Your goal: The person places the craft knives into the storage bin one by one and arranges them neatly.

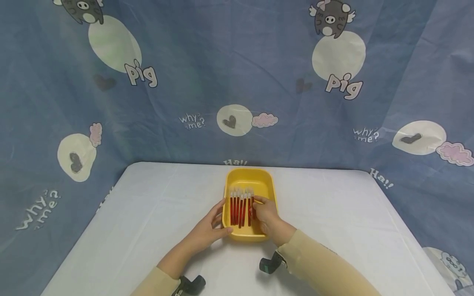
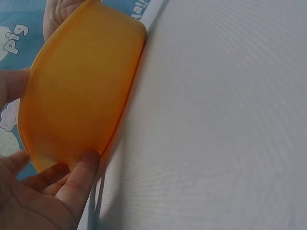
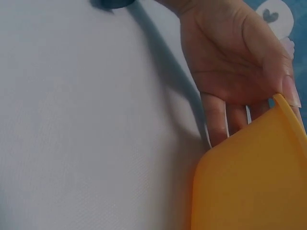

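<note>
A yellow plastic tray (image 1: 249,237) stands on the white table. Inside it lies a row of paintbrushes (image 1: 235,210) with red handles and pale tips, pointing away from me. My left hand (image 1: 203,234) grips the tray's near left corner, thumb over the rim and fingers against the outer side; the left wrist view shows those fingers (image 2: 79,182) from below. The right wrist view also catches the left hand (image 3: 230,57) at the tray's corner. Over the tray's right side, my right hand (image 1: 269,218) pinches the rightmost paintbrush, partly hidden by its fingers.
A white-covered table (image 1: 352,213) spreads out on both sides of the tray. Behind it hangs a blue cloth (image 1: 259,82) printed with pigs, words and pale ovals. Dark wrist cameras (image 1: 271,264) sit on both forearms.
</note>
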### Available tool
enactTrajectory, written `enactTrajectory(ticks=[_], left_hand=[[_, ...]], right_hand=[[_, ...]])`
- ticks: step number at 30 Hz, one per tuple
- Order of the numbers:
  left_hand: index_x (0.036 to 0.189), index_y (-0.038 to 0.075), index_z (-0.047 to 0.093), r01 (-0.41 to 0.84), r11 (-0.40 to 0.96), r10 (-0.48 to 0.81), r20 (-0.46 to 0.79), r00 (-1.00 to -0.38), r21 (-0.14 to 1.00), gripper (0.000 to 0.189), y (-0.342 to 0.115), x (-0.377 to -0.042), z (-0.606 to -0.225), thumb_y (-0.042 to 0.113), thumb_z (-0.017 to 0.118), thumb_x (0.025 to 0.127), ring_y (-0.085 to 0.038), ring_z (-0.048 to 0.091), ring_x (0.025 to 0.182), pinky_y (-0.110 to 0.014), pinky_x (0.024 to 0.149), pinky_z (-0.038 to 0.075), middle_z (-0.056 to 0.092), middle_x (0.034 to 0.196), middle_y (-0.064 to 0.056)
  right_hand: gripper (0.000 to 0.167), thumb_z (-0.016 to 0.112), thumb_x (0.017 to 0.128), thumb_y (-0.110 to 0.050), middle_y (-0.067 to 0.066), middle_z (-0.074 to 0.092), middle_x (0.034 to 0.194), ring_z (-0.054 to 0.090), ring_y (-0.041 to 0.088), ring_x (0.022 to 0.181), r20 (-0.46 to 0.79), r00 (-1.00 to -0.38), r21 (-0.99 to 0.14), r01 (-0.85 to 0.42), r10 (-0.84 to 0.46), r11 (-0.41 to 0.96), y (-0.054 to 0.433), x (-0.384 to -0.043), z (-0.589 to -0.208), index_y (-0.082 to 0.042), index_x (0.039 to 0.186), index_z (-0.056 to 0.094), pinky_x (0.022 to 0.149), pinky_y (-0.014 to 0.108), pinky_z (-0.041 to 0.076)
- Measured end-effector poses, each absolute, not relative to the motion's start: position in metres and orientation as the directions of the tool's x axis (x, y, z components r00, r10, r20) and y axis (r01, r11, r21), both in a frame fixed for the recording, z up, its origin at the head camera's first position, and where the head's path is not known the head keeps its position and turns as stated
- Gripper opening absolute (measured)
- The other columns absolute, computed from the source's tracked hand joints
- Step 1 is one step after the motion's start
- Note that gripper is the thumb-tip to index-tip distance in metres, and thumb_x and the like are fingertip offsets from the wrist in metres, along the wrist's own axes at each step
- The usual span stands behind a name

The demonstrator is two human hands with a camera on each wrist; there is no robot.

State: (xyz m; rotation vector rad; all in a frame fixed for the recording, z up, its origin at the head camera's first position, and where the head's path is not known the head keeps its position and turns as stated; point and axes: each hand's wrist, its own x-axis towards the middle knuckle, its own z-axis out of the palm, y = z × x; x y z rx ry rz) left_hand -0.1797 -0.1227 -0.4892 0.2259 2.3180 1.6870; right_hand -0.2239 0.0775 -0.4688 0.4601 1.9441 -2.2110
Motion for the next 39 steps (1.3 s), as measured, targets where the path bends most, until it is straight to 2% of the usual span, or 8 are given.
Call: enactTrajectory(ticks=[3, 8, 13, 17, 31, 39], left_hand=[[0.16, 0.032, 0.022, -0.03, 0.313, 0.276, -0.121, -0.954, 0.949, 0.095, -0.1228, -0.1794, -0.4883, 0.033, 0.081, 0.085, -0.035, 0.04, 0.142, -0.054, 0.11, 0.04, 0.029, 0.162, -0.012], [0.16, 0.032, 0.022, -0.021, 0.309, 0.276, -0.111, -0.955, 0.951, 0.095, -0.1229, -0.1796, -0.4873, 0.03, 0.081, 0.086, -0.035, 0.04, 0.142, -0.054, 0.11, 0.039, 0.029, 0.162, -0.011], [0.16, 0.031, 0.022, -0.024, 0.316, 0.274, -0.116, -0.955, 0.949, 0.095, -0.1227, -0.1803, -0.487, 0.03, 0.081, 0.086, -0.035, 0.04, 0.142, -0.054, 0.11, 0.04, 0.029, 0.162, -0.011], [0.16, 0.031, 0.022, -0.026, 0.315, 0.274, -0.117, -0.955, 0.949, 0.095, -0.1226, -0.1805, -0.4874, 0.03, 0.081, 0.086, -0.035, 0.04, 0.142, -0.054, 0.11, 0.04, 0.029, 0.162, -0.011], [0.16, 0.031, 0.022, -0.03, 0.305, 0.279, -0.12, -0.953, 0.952, 0.095, -0.1233, -0.18, -0.4895, 0.032, 0.081, 0.085, -0.035, 0.041, 0.141, -0.054, 0.109, 0.041, 0.029, 0.162, -0.012], [0.16, 0.03, 0.022, -0.026, 0.3, 0.285, -0.116, -0.952, 0.954, 0.094, -0.1228, -0.1798, -0.4899, 0.029, 0.081, 0.086, -0.037, 0.04, 0.142, -0.054, 0.11, 0.04, 0.029, 0.162, -0.014]], right_hand=[[0.041, 0.044, 0.101, 0.007, 0.014, 0.058, 0.091, 0.054, 0.013, 0.068, -0.333, -0.939, -0.937, 0.319, 0.084, -0.145, 0.0771, -0.2237, -0.4685, 0.012, 0.142, 0.044, 0.056, 0.02, 0.047], [0.039, 0.046, 0.101, 0.005, 0.019, 0.06, 0.103, 0.058, 0.016, 0.076, -0.332, -0.937, -0.941, 0.32, 0.111, -0.113, 0.0767, -0.225, -0.4678, 0.01, 0.14, 0.048, 0.063, 0.022, 0.051], [0.038, 0.048, 0.101, 0.002, 0.025, 0.058, 0.124, 0.059, 0.026, 0.103, -0.318, -0.937, -0.948, 0.318, 0.141, -0.028, 0.0758, -0.2246, -0.4674, 0.008, 0.138, 0.051, 0.088, 0.033, 0.052], [0.038, 0.048, 0.101, 0.001, 0.026, 0.056, 0.13, 0.054, 0.031, 0.116, -0.31, -0.938, -0.949, 0.314, 0.153, 0.005, 0.0754, -0.2245, -0.468, 0.009, 0.138, 0.051, 0.101, 0.041, 0.046], [0.038, 0.05, 0.102, -0.001, 0.026, 0.054, 0.133, 0.053, 0.037, 0.121, -0.304, -0.942, -0.951, 0.308, 0.143, 0.006, 0.0765, -0.223, -0.4681, 0.006, 0.139, 0.051, 0.104, 0.044, 0.045], [0.04, 0.05, 0.103, -0.003, 0.027, 0.047, 0.141, 0.045, 0.042, 0.132, -0.275, -0.954, -0.96, 0.279, 0.122, 0.017, 0.0783, -0.2221, -0.4673, 0.007, 0.142, 0.047, 0.114, 0.053, 0.036]])
